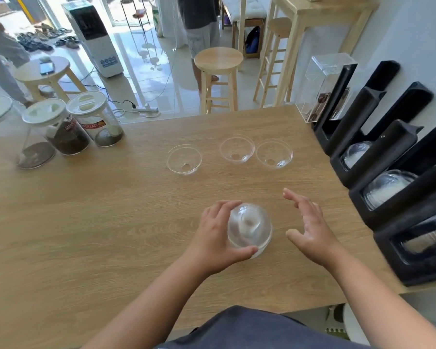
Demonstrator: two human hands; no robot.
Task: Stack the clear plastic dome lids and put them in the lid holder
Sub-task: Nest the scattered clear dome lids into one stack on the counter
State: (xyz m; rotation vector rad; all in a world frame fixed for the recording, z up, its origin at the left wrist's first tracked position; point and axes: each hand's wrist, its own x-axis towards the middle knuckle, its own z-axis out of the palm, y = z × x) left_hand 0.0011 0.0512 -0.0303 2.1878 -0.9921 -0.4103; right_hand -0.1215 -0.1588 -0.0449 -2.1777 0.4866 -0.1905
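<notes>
The left hand [215,238] clamps a dome lid [249,227] dome-up, fingers curled over its far side and thumb on the near rim, at the wooden table's [86,222] near middle. Just right of that lid, the right hand [310,227] hovers empty, fingers spread apart. Beyond the held lid, three dome lids [184,159] [237,149] [274,153] rest rim-up. Well to its right, the black lid holder [383,182] has slots containing stacked clear lids.

Probably a small café or drink shop: black lid holders [378,157] line the counter's right edge, powder jars [68,127] stand upper left, wooden bar stools [218,76] beyond on glossy tile.
</notes>
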